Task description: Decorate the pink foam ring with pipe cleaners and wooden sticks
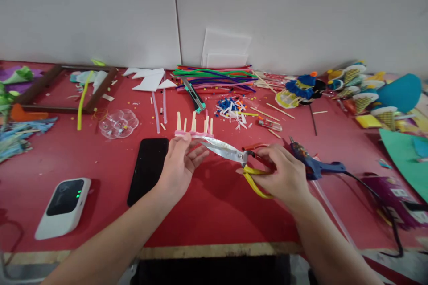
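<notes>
Pink strip with pale sticks (pixel 195 133): out in front of the person, near the middle of the red surface (pixel 214 225), its long axis running left to right; the sticks rise from it in a row, though I can't tell how far they tilt to the far side.
Black phone (pixel 147 173): flat on the surface, just left of the left wrist.
Left hand (pixel 177 162): at the strip's near side, thumb pinching it left of its middle, the other fingers loosely curled to the right; this is the nearer hand.
Scissors (pixel 230 151): slanting from the strip's right end down to the right, tips leftward and blades slightly parted; whether they touch the strip, I can't tell from where I stand.
Right hand (pixel 282 173): wrapped round the red and yellow handles, well right of the strip, reaching it only through the blades.
Blue glue gun (pixel 310 162): on the surface, just right of the right hand, nozzle facing left and far.
</notes>
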Available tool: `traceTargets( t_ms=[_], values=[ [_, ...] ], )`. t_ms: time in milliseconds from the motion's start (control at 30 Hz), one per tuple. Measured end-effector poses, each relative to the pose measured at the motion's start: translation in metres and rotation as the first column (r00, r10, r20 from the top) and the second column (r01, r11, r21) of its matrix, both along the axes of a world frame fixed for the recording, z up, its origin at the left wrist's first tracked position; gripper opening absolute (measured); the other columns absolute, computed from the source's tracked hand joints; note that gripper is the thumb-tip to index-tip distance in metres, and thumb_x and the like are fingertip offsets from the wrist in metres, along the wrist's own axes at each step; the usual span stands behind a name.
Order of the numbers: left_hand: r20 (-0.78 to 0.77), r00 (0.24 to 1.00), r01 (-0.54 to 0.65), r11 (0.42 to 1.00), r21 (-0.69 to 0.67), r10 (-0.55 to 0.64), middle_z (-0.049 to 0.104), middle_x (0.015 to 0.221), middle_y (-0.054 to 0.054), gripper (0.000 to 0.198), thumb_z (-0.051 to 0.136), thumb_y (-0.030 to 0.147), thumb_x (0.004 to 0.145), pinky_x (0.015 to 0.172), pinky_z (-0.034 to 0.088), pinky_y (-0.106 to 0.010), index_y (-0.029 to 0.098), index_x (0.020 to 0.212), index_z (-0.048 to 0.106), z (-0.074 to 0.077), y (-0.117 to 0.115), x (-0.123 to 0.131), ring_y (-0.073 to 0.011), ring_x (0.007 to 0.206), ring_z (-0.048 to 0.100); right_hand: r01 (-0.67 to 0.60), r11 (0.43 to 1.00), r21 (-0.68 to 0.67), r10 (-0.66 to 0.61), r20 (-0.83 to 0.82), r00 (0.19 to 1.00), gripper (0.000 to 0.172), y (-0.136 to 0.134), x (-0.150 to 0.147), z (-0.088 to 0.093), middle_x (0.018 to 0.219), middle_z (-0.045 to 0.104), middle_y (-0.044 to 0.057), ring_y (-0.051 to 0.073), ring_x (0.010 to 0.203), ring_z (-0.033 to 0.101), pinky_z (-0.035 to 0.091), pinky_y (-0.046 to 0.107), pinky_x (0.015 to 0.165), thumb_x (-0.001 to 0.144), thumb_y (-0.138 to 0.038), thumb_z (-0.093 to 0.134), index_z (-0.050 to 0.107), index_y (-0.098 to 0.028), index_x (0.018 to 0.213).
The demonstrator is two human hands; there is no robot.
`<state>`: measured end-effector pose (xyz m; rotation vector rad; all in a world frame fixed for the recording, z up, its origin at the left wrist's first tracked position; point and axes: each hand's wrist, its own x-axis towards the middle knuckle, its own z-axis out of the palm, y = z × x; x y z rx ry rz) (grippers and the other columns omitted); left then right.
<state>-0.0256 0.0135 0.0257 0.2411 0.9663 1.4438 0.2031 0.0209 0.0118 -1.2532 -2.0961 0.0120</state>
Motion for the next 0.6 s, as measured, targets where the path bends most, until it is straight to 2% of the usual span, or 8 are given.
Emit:
traceTargets(
  t_ms=[167, 300, 600],
  values=[
    [-0.083, 0.997, 0.004, 1.0, 0.008, -0.003, 0.07, 0.081, 0.001, 0.035, 0.079, 0.038, 0.071, 0.074, 0.059, -0.03, 0.021, 0.08, 0.049, 0.0013, -0.0038, 0.0034, -0.0156, 0.076, 0.071, 0.011, 1.0, -0.003, -0.011, -0.01, 1.0, 0.031, -0.0037, 0.0023, -0.0038, 0.07, 0.062, 0.001, 0.015, 0.061, 0.062, 0.046, 0.025, 0.054, 0.076, -0.048, 0.071, 0.056, -0.021, 0.081],
    [-0.126, 0.992, -0.013, 0.999, 0.032, 0.017, 0.068, 0.076, 0.004, 0.036, 0.08, 0.034, 0.071, 0.074, 0.059, -0.032, 0.022, 0.081, 0.048, 0.0018, -0.005, 0.0051, -0.0164, 0.076, 0.071, 0.021, 1.0, -0.002, -0.021, -0.009, 1.0, 0.032, -0.0038, 0.0013, -0.0038, 0.07, 0.062, 0.0, 0.015, 0.061, 0.062, 0.046, 0.025, 0.054, 0.076, -0.049, 0.071, 0.056, -0.021, 0.08],
    [-0.159, 0.987, 0.02, 0.999, 0.042, -0.013, 0.069, 0.078, 0.002, 0.033, 0.08, 0.035, 0.072, 0.072, 0.06, -0.032, 0.022, 0.083, 0.051, -0.0004, -0.0047, 0.0051, -0.0153, 0.075, 0.069, 0.029, 1.0, -0.004, -0.029, 0.009, 1.0, 0.031, -0.0051, 0.002, -0.003, 0.069, 0.063, 0.0, 0.014, 0.06, 0.061, 0.044, 0.024, 0.052, 0.078, -0.049, 0.069, 0.057, -0.02, 0.079]
  ],
)
